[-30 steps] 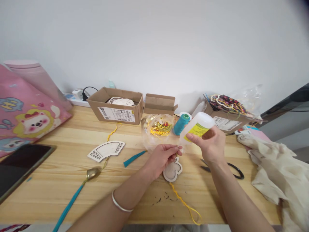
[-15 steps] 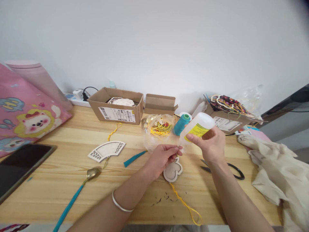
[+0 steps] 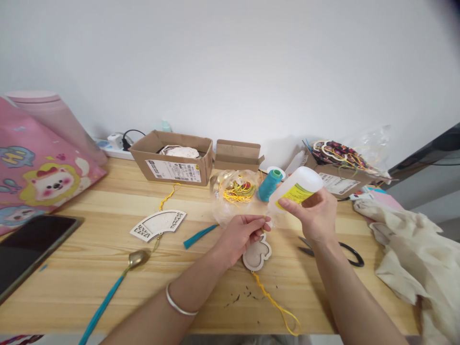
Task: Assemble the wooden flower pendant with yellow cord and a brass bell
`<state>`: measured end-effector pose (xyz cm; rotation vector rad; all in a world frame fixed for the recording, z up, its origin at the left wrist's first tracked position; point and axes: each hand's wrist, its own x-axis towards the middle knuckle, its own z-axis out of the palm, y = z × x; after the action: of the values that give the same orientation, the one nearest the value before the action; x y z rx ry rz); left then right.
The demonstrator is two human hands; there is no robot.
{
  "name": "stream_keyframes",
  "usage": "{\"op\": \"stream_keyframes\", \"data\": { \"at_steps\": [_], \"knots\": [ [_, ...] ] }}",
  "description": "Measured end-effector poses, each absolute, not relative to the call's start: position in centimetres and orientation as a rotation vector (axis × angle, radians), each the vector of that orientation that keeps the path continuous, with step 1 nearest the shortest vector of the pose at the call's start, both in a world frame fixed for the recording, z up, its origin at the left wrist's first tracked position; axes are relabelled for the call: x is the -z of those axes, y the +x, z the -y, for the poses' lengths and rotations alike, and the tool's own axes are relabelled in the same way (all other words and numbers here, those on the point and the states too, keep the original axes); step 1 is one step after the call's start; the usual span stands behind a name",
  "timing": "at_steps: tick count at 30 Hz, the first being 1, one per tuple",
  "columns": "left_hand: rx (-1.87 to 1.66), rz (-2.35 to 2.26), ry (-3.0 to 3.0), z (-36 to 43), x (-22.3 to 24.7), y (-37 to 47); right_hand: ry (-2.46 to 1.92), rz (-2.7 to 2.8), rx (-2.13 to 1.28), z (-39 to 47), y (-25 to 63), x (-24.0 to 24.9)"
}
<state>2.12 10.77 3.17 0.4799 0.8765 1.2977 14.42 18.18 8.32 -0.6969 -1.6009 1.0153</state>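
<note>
My right hand [image 3: 318, 215] grips a white plastic squeeze bottle [image 3: 304, 181] with a yellow label. It is tilted, its lower end pointing down and left toward my other fingertips. The fingers of my left hand [image 3: 247, 235] pinch a thin yellow cord [image 3: 264, 231] at the top of a small wooden pendant [image 3: 253, 256] with a rounded, lobed outline. Most of that cord is hidden by the fingers. From the pendant's lower edge a knotted yellow loop [image 3: 273, 303] trails across the table. The bottle's tip is hard to make out against a clear plastic bag.
Behind are a teal thread spool [image 3: 270, 186], bagged yellow cords [image 3: 239, 189] and cardboard boxes [image 3: 172, 163]. Black-handled scissors [image 3: 354, 255] lie under my right forearm. Leftward are a fan-shaped wooden pendant [image 3: 158, 224], a teal tassel [image 3: 104, 306] and a phone [image 3: 32, 254]. Cloth [image 3: 413, 249] lies right.
The bottle has shifted very slightly to the right in my right hand's grip. My left hand and the pendant stay practically where they were.
</note>
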Motion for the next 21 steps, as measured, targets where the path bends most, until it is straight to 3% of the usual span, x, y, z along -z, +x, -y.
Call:
{"op": "stream_keyframes", "data": {
  "at_steps": [14, 21],
  "knots": [
    [-1.298, -0.888, 0.475, -10.7, -3.28, 2.16, -0.636, 1.554, -0.994, -18.18, 14.5, -8.26],
    [-1.297, -0.897, 0.446, -10.88, -3.29, 2.15, -0.567, 1.231, -1.152, -18.27, 14.41, -9.19]
  ]
}}
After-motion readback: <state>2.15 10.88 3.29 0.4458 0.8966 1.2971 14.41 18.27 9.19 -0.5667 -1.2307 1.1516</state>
